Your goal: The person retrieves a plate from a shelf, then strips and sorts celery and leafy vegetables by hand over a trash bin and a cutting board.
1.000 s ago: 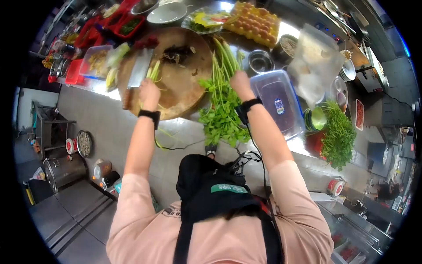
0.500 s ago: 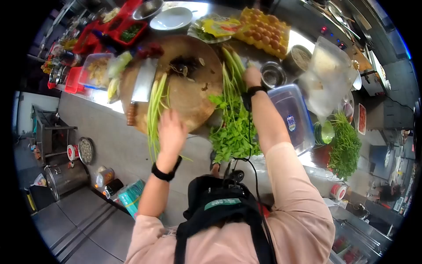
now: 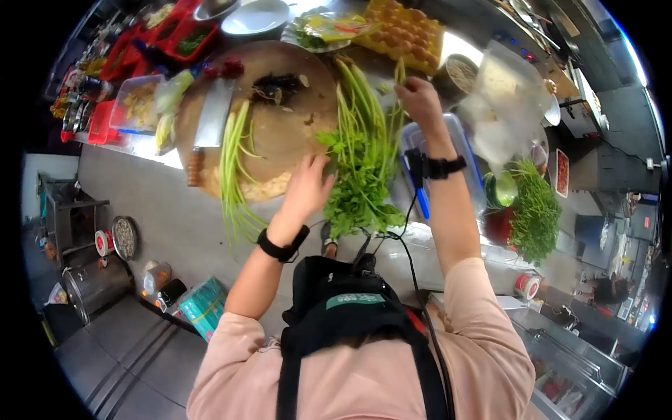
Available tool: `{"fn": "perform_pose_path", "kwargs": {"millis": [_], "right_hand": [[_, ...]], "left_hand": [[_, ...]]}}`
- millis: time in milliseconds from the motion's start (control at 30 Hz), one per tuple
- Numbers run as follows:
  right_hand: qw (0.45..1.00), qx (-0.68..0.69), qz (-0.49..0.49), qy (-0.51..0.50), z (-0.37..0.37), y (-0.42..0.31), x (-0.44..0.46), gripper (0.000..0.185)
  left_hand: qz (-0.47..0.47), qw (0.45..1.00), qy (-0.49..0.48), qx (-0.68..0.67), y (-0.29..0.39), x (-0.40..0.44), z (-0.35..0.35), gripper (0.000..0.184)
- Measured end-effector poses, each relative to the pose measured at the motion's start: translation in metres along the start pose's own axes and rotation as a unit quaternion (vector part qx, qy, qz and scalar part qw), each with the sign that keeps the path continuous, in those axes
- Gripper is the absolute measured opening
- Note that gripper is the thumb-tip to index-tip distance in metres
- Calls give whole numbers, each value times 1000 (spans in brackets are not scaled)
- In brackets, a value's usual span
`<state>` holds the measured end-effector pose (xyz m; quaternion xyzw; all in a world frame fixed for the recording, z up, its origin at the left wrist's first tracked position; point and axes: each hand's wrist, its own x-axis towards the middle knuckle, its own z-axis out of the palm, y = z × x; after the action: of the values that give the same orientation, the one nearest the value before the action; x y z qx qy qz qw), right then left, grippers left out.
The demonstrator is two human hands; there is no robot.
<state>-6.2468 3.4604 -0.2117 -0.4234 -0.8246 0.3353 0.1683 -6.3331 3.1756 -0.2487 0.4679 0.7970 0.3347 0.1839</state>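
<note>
My right hand point(image 3: 422, 105) pinches the upper end of a thin green celery stalk point(image 3: 400, 72), to the right of a leafy celery bunch point(image 3: 357, 175). The bunch lies with its stalks pointing away and its leaves toward me, beside a round wooden chopping board point(image 3: 287, 147). Over the board's near right edge is my left hand point(image 3: 308, 185), fingers apart and holding nothing, close to the leaves. Bare celery stalks point(image 3: 232, 157) lie on the left part of the board and hang over its near edge. A cleaver point(image 3: 213, 115) with a wooden handle rests beside them.
A blue-rimmed plastic box point(image 3: 455, 147) is under and beside my right forearm. Behind are an egg tray point(image 3: 406, 35), a white plate point(image 3: 255, 17) and red containers point(image 3: 189, 42). A bundle of green herbs point(image 3: 535, 213) sits at the right.
My left hand has left the stalks on the board and moved right toward the leaves. My right hand has shifted slightly and now lifts a stalk end. The camera view has shifted a little.
</note>
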Motion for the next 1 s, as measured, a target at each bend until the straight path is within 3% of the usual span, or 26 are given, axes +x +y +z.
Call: {"fn": "perform_pose_path", "kwargs": {"millis": [167, 267, 300, 467, 533, 600, 667, 733, 767, 867, 900, 1000], "right_hand": [[962, 256, -61, -75, -69, -34, -78, 21], [974, 206, -70, -69, -111, -59, -121, 18], [963, 238, -123, -43, -119, -61, -133, 18], [960, 236, -149, 18, -183, -81, -183, 16], [927, 322, -185, 58, -208, -83, -200, 18], [917, 335, -208, 64, -235, -79, -214, 20], [884, 359, -262, 142, -257, -76, -229, 18], [885, 309, -298, 181, -283, -65, -232, 21], [835, 418, -311, 180, -291, -68, -234, 17], [818, 443, -306, 205, -305, -105, -291, 19], [786, 454, -311, 283, -306, -111, -299, 19], [791, 467, -324, 223, -359, -48, -304, 23]], "left_hand": [[65, 992, 21, -110, 40, 20, -5, 41], [147, 976, 21, -158, 72, 32, -14, 41], [168, 967, -5, -189, 86, 34, -17, 41], [228, 915, -123, -310, 150, 29, -13, 38], [235, 880, -219, -351, 176, 19, -12, 36], [241, 880, -233, -336, 201, 6, -13, 32], [270, 877, -266, -295, 219, -2, -9, 28], [274, 858, -276, -335, 233, -10, 2, 23], [280, 848, -293, -341, 237, -11, 7, 23], [290, 825, -318, -365, 253, -20, 24, 20], [271, 833, -330, -351, 258, -23, 29, 18], [261, 854, -328, -307, 269, -40, 38, 16]]}}
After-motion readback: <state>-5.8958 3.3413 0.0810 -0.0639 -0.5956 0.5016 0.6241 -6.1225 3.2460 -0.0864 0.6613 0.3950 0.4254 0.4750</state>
